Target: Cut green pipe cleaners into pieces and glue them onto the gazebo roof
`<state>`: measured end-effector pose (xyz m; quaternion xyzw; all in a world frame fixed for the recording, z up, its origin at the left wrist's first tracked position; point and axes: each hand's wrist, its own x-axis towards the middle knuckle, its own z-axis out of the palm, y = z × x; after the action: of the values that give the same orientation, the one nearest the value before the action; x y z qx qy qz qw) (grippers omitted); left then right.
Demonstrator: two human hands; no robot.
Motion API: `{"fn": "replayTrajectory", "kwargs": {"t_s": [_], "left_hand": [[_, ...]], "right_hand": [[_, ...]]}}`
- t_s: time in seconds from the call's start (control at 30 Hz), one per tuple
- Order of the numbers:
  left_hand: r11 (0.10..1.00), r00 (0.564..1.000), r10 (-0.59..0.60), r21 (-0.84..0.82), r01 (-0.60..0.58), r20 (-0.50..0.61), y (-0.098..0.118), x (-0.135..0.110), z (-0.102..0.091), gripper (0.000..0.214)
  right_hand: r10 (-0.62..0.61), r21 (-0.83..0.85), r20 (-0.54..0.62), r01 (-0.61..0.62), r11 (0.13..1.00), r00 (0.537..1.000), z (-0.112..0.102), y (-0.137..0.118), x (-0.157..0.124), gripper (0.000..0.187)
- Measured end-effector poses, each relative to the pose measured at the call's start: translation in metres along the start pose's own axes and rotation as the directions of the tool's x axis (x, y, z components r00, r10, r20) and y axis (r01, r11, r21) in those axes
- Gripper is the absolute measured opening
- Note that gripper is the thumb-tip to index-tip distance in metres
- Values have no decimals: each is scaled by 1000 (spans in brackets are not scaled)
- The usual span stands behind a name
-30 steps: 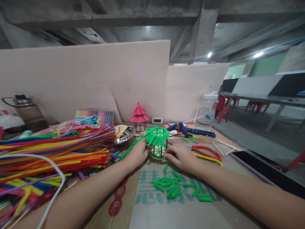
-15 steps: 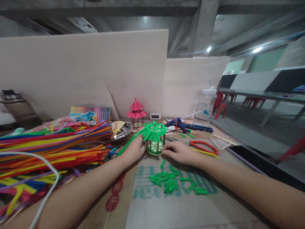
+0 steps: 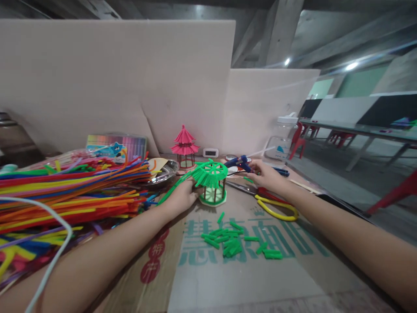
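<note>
A small green pavilion model (image 3: pixel 213 184) with a spoked ring roof and brown posts stands upright on the cardboard. My left hand (image 3: pixel 183 196) is closed at its left side, fingertips partly hidden behind the posts and roof strips. Farther back on the right, my right hand (image 3: pixel 269 177) has its thumb and fingers around the handle of a blue glue gun (image 3: pixel 240 162), hiding part of it. Short cut green pipe cleaner pieces (image 3: pixel 232 244) lie scattered in front of the pavilion. Scissors (image 3: pixel 276 208) with red and yellow handles rest below my right hand.
A heap of colourful pipe cleaners (image 3: pixel 74 187) fills the left side, crossed by a white cable (image 3: pixel 67 237). Behind stand a pink pagoda model (image 3: pixel 184 145), a marker box (image 3: pixel 130 147), a metal dish (image 3: pixel 169 170), a small clock (image 3: pixel 210 152) and a clear bottle (image 3: pixel 280 141).
My right hand has left the pavilion's right side and moved back and right to the glue gun. My left hand stays at the pavilion. The view has shifted slightly.
</note>
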<state>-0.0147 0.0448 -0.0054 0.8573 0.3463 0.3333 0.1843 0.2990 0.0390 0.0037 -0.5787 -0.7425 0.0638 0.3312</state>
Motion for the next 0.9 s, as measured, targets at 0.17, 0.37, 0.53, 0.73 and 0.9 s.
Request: {"fn": "replayTrajectory", "kwargs": {"t_s": [0.17,0.37,0.53,0.73,0.9], "left_hand": [[999,999,-41,-27,41,4,6,-1,-1,34],[998,998,-64,-27,63,-5,5,-1,0,31],[996,996,-88,-7,88,-11,-2,-2,2,22],[995,997,-61,-85,56,-52,-2,-2,3,18],[994,992,-11,-111,-4,-126,-11,0,7,19]], "right_hand": [[28,17,19,-29,999,999,7,6,14,39],[118,25,53,-119,993,992,13,11,43,31],[173,59,24,-174,983,985,17,5,45,30],[204,162,7,-202,966,979,-4,-21,10,31],[45,448,-98,4,894,994,-13,-56,-45,29]]}}
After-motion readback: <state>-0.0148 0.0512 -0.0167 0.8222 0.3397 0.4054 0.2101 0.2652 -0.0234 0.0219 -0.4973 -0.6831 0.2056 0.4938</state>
